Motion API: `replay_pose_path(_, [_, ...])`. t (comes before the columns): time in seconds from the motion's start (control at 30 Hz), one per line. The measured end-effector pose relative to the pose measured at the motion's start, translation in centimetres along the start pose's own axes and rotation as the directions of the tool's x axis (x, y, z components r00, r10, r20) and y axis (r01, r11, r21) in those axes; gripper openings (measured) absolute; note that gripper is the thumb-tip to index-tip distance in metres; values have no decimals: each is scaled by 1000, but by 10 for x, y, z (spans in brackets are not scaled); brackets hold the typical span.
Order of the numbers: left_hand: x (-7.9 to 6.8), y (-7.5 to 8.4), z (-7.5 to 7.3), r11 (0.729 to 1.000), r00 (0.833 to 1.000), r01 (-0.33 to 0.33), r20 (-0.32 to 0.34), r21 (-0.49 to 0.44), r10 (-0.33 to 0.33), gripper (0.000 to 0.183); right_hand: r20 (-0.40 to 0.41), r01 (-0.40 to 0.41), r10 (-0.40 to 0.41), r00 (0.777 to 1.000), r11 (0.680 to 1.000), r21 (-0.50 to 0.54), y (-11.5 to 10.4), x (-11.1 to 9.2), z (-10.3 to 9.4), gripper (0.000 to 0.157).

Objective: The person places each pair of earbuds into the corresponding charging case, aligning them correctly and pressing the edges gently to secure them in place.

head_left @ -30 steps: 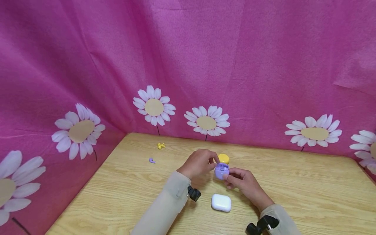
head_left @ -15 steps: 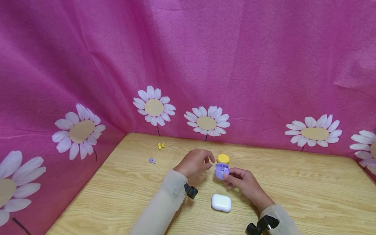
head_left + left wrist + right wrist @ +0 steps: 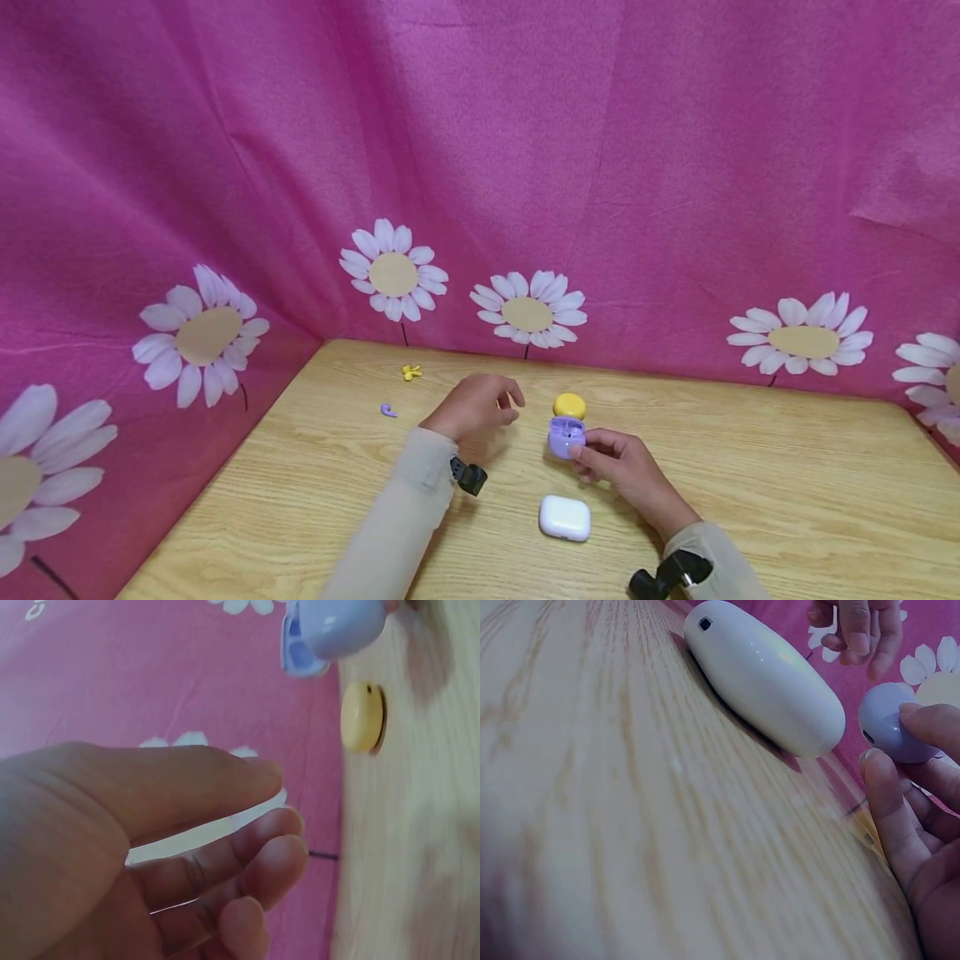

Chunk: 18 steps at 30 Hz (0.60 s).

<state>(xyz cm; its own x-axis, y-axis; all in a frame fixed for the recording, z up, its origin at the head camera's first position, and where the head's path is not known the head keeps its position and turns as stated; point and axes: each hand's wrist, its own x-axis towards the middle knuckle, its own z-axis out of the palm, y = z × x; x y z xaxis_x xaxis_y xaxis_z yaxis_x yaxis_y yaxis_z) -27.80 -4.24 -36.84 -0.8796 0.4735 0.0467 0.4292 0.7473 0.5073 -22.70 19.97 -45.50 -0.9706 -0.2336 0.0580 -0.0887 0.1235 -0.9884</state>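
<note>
the right hand (image 3: 618, 467) pinches the purple case (image 3: 566, 443), lid raised, just on the near side of the yellow case (image 3: 570, 406); the left hand (image 3: 474, 406) is relaxed, grasping nothing, between it and the purple earbud (image 3: 388, 410); a light, steady pinch, clear of lid and slots, seems best here

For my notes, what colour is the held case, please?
The case is purple, clearest in the head view.
</note>
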Motion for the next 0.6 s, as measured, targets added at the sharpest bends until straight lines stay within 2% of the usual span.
replay_pose_path(0.23, [-8, -20, -16, 999, 999, 22, -31, -37, -23, 12, 22, 23, -23, 999, 1000, -3, 1, 0, -1, 36])
replay_pose_path(0.43, [-13, -28, -26, 993, 997, 60, -49, -99, -65, 10, 16, 26, -26, 1000, 1000, 3, 0, -1, -1, 35])
replay_pose_path(0.6, [-16, -35, -31, 990, 994, 79, -70, -113, -88, 9, 15, 7, -7, 1000, 1000, -12, 0, -1, -1, 35])
